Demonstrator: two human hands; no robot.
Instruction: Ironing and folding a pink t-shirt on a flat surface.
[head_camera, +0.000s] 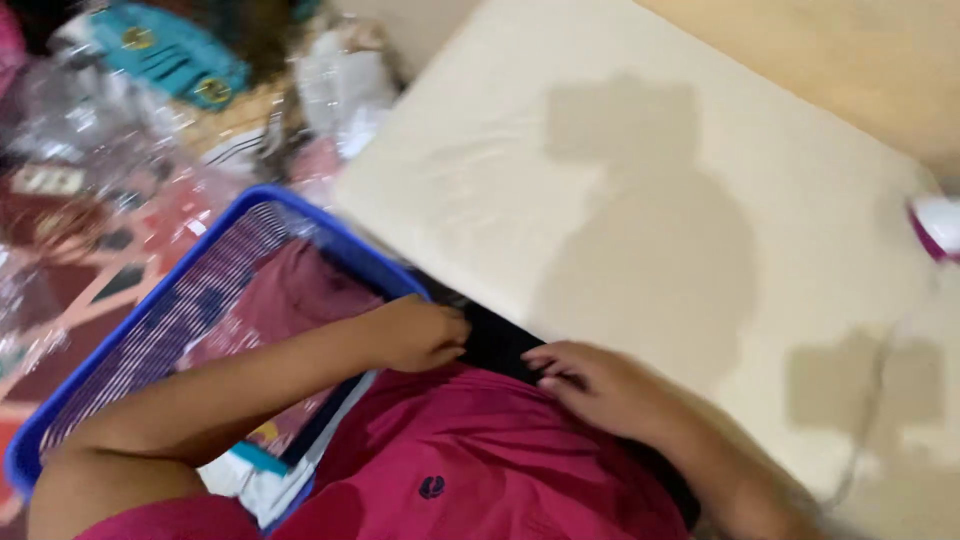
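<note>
My left hand (420, 335) grips the edge of a black cloth (500, 345) that lies between a blue laundry basket (300, 215) and a cream padded board (620, 200). On the same cloth, a little to the right, my right hand (590, 385) rests with fingers curled into it. A magenta shirt (480, 460) covers my lap just below both hands. Inside the basket lie a maroon garment (290, 295) and other folded clothes.
A white and purple iron (938, 225) stands at the right edge of the board, its cord (870, 400) trailing down. Clear plastic bags (90, 130), a teal package (170, 55) and a patterned red rug (60, 250) fill the floor at the left.
</note>
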